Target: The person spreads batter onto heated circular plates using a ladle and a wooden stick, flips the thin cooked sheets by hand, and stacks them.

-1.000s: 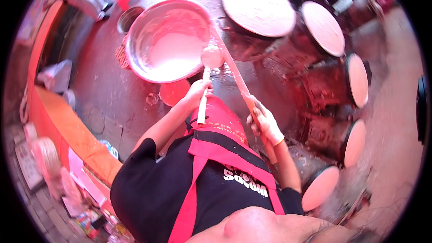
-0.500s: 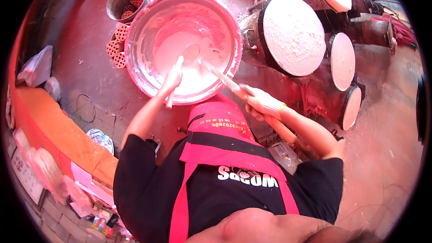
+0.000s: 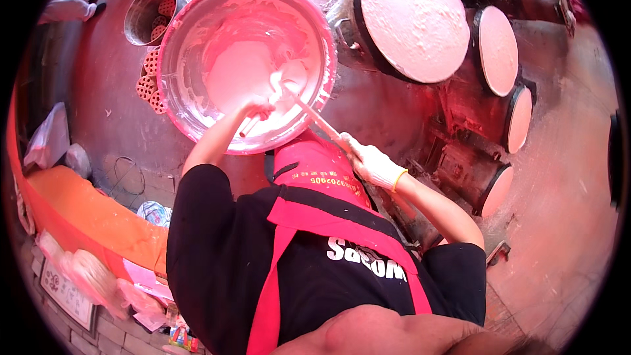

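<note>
A wide metal basin [image 3: 172,85] in front of me holds pale, thick batter [image 3: 236,69], tinted pink by the light. My left hand [image 3: 257,110], bare, is closed around a short-handled tool [image 3: 249,126] over the basin's near side; the tool's head is a blurred, rounded shape in the batter. My right hand [image 3: 373,161], in a white glove, grips a long wooden stick [image 3: 317,118] beyond the near right rim. The stick's far tip reaches over the batter beside the left hand's tool, where pale batter clings; whether the two touch, I cannot tell.
Drum-shaped stoves with round pale tops [image 3: 415,23] stand to the right. At the left, a metal bucket [image 3: 135,16] and perforated briquettes [image 3: 146,87] sit by the basin. An orange-covered ledge [image 3: 98,207] runs lower left. A person's legs [image 3: 75,3] show at upper left.
The whole view has shifted. Relative to the basin, both hands and the stick's tip have moved somewhat rightward. Pale batter now shows around the left hand's tool and the tip.
</note>
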Motion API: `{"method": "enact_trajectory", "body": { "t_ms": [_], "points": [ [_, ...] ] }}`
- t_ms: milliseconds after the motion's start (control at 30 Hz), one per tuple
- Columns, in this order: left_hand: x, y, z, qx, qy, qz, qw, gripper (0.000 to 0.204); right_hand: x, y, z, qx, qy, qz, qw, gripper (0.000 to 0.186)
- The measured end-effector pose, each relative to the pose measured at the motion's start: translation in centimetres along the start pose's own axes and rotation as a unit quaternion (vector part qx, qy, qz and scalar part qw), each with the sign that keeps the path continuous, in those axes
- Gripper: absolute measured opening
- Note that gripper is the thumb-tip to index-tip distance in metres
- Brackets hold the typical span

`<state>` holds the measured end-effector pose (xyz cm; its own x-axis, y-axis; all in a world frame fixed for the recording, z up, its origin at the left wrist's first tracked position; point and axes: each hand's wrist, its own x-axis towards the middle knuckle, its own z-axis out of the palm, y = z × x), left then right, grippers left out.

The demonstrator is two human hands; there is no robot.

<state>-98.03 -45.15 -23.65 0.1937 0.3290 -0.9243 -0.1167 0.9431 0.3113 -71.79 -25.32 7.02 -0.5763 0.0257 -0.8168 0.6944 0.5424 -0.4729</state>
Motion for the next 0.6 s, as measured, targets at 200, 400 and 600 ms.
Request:
{"method": "enact_trajectory", "body": {
  "t_ms": [200,400,600],
  "points": [
    [-6.9,-2.1,12.0,-0.556,-0.197,0.126,0.798,0.013,-7.0,1.3,3.8,-0.146,0.024,-0.027,0.989,0.075],
    [-19.3,-2.5,16.3,-0.562,-0.058,0.353,0.746,0.006,-12.8,5.1,9.0,-0.229,0.169,-0.147,0.947,0.079],
    [-37.1,-0.2,17.2,-0.395,0.165,0.45,0.784,0.007,-14.1,5.1,10.7,-0.285,0.378,-0.277,0.836,0.076]
  ]
}}
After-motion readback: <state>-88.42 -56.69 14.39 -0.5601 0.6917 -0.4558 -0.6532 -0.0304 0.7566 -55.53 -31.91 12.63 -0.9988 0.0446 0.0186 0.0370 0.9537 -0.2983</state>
